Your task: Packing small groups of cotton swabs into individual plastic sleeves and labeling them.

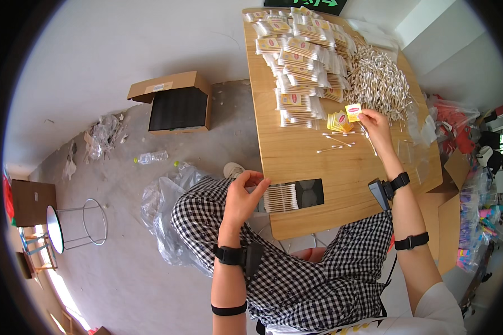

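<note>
My right hand pinches a small yellow-and-white card by its edge, above the far middle of the table. Beside it lies a fanned stack of similar yellow cards, with several loose cotton swabs just nearer. At the table's left edge my left hand has thumb and forefinger closed at the end of a clear bag of cotton swabs. The swabs lie side by side in a flat row. Part of a black sheet shows under and beside them. The bag's film is hard to make out.
Packed swab bags are piled at the table's far left, next to a heap of loose swabs. On the floor are an open carton, a plastic bottle, a clear plastic sack and a stool. Another carton stands right.
</note>
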`<action>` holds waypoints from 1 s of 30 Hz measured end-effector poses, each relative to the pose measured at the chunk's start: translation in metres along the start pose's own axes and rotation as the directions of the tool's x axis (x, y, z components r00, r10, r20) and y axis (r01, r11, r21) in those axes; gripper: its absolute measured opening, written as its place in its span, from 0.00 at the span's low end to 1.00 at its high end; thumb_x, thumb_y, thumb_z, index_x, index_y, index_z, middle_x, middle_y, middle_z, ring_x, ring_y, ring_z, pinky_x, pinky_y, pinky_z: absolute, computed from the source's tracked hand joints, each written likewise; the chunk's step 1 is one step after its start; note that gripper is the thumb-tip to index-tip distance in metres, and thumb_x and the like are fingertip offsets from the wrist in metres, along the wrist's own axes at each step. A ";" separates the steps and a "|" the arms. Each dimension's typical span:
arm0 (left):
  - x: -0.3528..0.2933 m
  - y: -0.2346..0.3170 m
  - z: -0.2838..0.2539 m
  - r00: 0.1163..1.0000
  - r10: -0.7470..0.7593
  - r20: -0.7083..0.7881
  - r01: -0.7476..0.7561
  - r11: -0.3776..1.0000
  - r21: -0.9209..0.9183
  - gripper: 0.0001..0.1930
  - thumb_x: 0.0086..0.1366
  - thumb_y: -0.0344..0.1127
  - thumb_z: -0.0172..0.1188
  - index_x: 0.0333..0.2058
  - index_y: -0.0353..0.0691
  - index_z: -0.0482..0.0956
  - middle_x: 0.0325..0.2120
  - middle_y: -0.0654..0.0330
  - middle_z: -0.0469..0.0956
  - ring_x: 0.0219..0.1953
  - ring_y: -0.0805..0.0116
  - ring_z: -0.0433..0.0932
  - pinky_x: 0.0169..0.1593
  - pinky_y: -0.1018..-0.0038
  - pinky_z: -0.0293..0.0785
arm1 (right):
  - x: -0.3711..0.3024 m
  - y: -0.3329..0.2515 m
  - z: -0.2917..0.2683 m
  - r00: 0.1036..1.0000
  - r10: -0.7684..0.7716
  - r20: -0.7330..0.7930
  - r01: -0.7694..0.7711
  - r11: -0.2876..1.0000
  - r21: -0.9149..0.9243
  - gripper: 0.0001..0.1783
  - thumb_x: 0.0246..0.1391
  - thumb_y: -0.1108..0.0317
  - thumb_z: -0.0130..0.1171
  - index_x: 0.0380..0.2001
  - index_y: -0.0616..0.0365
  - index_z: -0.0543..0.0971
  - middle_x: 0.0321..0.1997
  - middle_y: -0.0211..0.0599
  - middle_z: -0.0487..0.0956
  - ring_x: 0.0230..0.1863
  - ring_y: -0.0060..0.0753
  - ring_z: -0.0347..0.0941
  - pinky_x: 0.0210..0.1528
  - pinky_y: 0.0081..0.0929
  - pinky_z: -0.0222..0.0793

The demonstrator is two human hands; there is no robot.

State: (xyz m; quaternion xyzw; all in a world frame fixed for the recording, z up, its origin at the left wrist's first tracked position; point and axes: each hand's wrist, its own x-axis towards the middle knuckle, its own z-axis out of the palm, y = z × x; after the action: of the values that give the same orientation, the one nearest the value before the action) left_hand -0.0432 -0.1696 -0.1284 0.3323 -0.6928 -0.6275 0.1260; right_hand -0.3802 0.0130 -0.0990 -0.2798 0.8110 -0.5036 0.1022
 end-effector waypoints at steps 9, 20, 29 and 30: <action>-0.001 -0.001 -0.009 0.991 -0.096 0.094 0.089 0.993 0.074 0.18 0.58 0.43 0.70 0.35 0.32 0.80 0.28 0.62 0.80 0.32 0.75 0.75 0.40 0.77 0.72 | -0.102 -0.082 0.039 0.837 0.170 0.520 -0.284 0.948 0.147 0.08 0.65 0.68 0.55 0.34 0.61 0.75 0.33 0.24 0.78 0.35 0.12 0.73 0.34 0.15 0.64; 0.000 -0.008 -0.009 0.983 -0.106 0.149 0.097 0.993 0.069 0.24 0.51 0.49 0.73 0.34 0.31 0.78 0.24 0.59 0.76 0.26 0.72 0.72 0.32 0.74 0.69 | -0.158 -0.097 0.078 0.844 0.276 0.460 -0.440 0.848 0.297 0.18 0.55 0.84 0.52 0.49 0.59 0.72 0.43 0.34 0.74 0.36 0.18 0.76 0.32 0.14 0.73; -0.003 0.001 -0.012 0.970 -0.169 0.173 0.144 0.978 0.151 0.26 0.53 0.49 0.72 0.39 0.30 0.81 0.26 0.60 0.80 0.30 0.73 0.75 0.36 0.76 0.72 | -0.157 -0.078 0.067 0.876 0.156 0.456 -0.247 0.958 0.147 0.13 0.53 0.87 0.50 0.40 0.63 0.75 0.43 0.31 0.74 0.38 0.16 0.75 0.45 0.16 0.72; -0.003 -0.003 -0.011 0.970 -0.171 0.173 0.145 0.978 0.150 0.26 0.53 0.49 0.72 0.39 0.30 0.81 0.26 0.60 0.80 0.30 0.73 0.75 0.36 0.76 0.72 | -0.158 -0.077 0.068 0.876 0.157 0.457 -0.248 0.958 0.146 0.13 0.53 0.87 0.50 0.40 0.63 0.75 0.43 0.31 0.74 0.38 0.16 0.75 0.45 0.16 0.72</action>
State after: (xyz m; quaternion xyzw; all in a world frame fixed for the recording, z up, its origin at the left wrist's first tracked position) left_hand -0.0337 -0.1765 -0.1284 0.3346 -0.7139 -0.6149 -0.0122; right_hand -0.1928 0.0233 -0.0823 -0.2881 0.7367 -0.4925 0.3629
